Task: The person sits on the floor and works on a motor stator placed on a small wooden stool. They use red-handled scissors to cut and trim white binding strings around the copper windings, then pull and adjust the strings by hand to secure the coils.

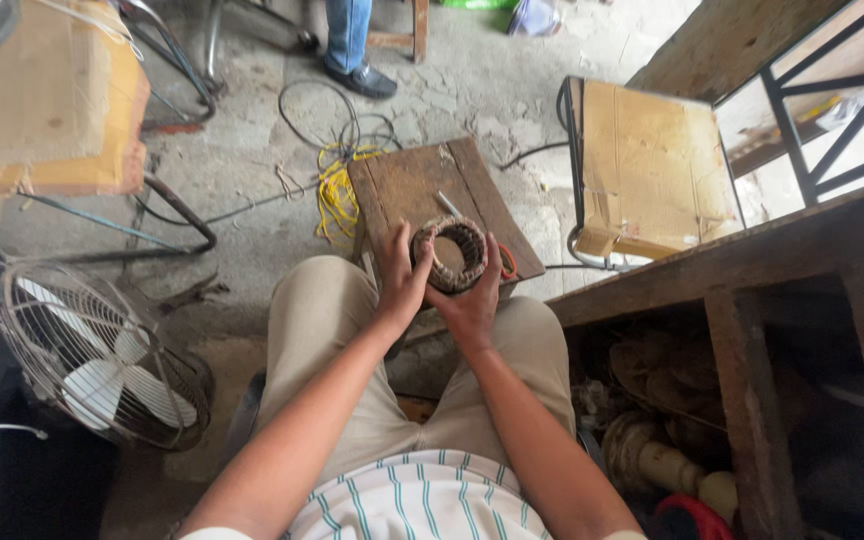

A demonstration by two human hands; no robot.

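Head cam looks straight down at a seated person's lap. Both hands hold a ring-shaped motor stator (449,254) upright over the knees, just in front of a small wooden table (422,185). Left hand (401,280) fingers curl round its left rim, right hand (472,300) cups it from below, fingers wrapped on. Looks like the windings are being checked; turning it needs a steady two-hand grip. A fan (92,355) sits well left of the table.

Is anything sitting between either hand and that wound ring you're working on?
Nothing visible. The left hand and right hand both grip the wound ring directly, one on each side, above the small wooden stool.
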